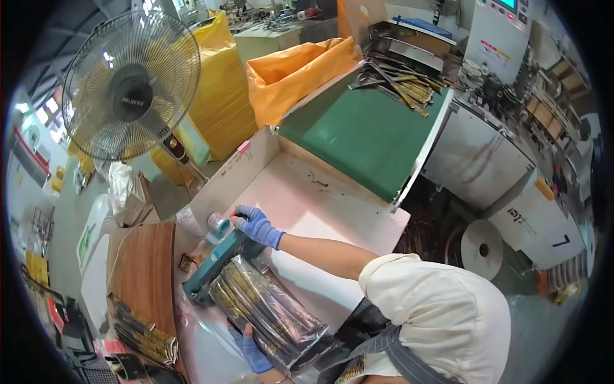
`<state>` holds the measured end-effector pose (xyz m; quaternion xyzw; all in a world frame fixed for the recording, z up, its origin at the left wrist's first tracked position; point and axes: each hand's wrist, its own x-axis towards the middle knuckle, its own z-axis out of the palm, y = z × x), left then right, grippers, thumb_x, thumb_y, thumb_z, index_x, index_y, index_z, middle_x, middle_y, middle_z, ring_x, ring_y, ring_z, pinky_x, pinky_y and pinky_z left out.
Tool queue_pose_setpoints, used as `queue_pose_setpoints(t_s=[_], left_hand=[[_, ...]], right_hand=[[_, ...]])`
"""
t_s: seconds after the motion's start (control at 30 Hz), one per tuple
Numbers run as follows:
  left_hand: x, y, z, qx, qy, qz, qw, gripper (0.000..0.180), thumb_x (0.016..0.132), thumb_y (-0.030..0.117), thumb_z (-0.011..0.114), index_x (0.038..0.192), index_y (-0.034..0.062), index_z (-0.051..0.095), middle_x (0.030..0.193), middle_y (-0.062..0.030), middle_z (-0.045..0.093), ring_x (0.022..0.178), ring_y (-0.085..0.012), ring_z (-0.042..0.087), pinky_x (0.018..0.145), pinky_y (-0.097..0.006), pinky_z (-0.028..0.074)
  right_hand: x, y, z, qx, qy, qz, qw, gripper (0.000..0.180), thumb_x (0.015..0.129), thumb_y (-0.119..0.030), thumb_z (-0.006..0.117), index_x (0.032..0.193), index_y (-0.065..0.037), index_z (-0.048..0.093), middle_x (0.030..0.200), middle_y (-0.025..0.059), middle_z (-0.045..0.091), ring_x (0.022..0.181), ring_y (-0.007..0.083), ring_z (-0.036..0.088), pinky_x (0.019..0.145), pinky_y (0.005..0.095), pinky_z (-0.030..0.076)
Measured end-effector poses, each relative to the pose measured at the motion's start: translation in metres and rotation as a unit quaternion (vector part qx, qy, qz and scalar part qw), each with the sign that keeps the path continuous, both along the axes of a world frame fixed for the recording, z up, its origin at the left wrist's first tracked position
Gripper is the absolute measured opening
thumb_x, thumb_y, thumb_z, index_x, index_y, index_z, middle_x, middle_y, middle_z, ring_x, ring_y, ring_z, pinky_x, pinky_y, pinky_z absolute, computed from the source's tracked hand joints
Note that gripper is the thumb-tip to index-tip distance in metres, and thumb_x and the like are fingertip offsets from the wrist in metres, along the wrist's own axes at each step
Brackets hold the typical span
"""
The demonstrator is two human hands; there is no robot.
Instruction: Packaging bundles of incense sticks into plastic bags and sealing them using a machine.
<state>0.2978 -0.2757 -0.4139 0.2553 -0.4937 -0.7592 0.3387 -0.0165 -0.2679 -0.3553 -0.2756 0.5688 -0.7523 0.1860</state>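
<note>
Blue-gloved left hand point(256, 355) half hidden under foil packet bundle point(272, 313); grip unclear.

From my remote seat I see a standing fan point(131, 86) at upper left on a grey floor point(70, 221). Just right of the fan stand bins lined with yellow bags point(291, 73). Right of those runs a green conveyor belt point(361, 131) beside a white machine point(505, 176). Left of the fan, bright windows point(45, 112) let in daylight.
</note>
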Motion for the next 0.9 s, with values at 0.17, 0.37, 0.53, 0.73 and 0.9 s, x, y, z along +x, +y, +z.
queue_pose_setpoints(t_s=[0.17,0.37,0.53,0.73,0.9], left_hand=[[-0.019,-0.017,0.011,-0.025,-0.1,-0.055,0.993,0.068,0.075,0.023,0.07,0.131,0.0031,0.037,0.121,-0.0106,0.05,0.103,-0.0212,0.052,0.087,-0.031,0.044],[-0.022,-0.018,0.049,-0.058,-0.222,-0.041,0.972,0.076,0.065,0.018,0.078,0.129,0.0023,0.039,0.127,-0.0129,0.045,0.113,-0.0237,0.044,0.097,-0.034,0.036],[-0.147,0.062,0.128,-0.511,-0.309,0.069,0.799,0.07,0.068,0.024,0.073,0.126,0.0007,0.041,0.125,-0.0178,0.043,0.116,-0.0333,0.041,0.098,-0.039,0.034],[-0.39,0.107,0.14,-0.669,-0.121,-0.184,0.71,0.077,0.068,0.033,0.071,0.13,0.0039,0.037,0.131,-0.0195,0.038,0.121,-0.0358,0.037,0.1,-0.041,0.032],[-0.553,0.159,0.154,-0.662,-0.116,-0.278,0.686,0.092,0.064,0.042,0.073,0.136,0.0053,0.029,0.135,-0.0198,0.033,0.125,-0.0377,0.032,0.102,-0.044,0.029]], right_hand=[[0.017,0.031,0.005,0.016,0.096,-0.064,0.993,0.038,0.078,-0.022,0.063,0.111,-0.005,0.054,0.092,0.0136,0.062,0.085,0.0255,0.06,0.078,0.0341,0.047],[-0.042,0.212,0.081,0.172,0.438,-0.027,0.882,0.051,0.077,-0.03,0.066,0.118,-0.004,0.05,0.111,0.0188,0.052,0.106,0.0331,0.049,0.093,0.0394,0.039],[-0.23,0.337,0.124,0.262,0.491,-0.289,0.779,0.023,0.074,-0.016,0.064,0.092,-0.004,0.057,0.088,0.0142,0.055,0.086,0.0307,0.055,0.081,0.0365,0.045],[-0.462,0.438,0.106,0.53,0.395,-0.48,0.576,0.028,0.073,-0.024,0.06,0.093,-0.006,0.061,0.097,0.0173,0.059,0.092,0.034,0.055,0.081,0.0423,0.046],[-0.553,0.454,0.101,0.708,0.203,-0.382,0.558,0.06,0.075,-0.043,0.058,0.124,-0.01,0.047,0.114,0.0185,0.052,0.107,0.0361,0.05,0.09,0.0458,0.041]])
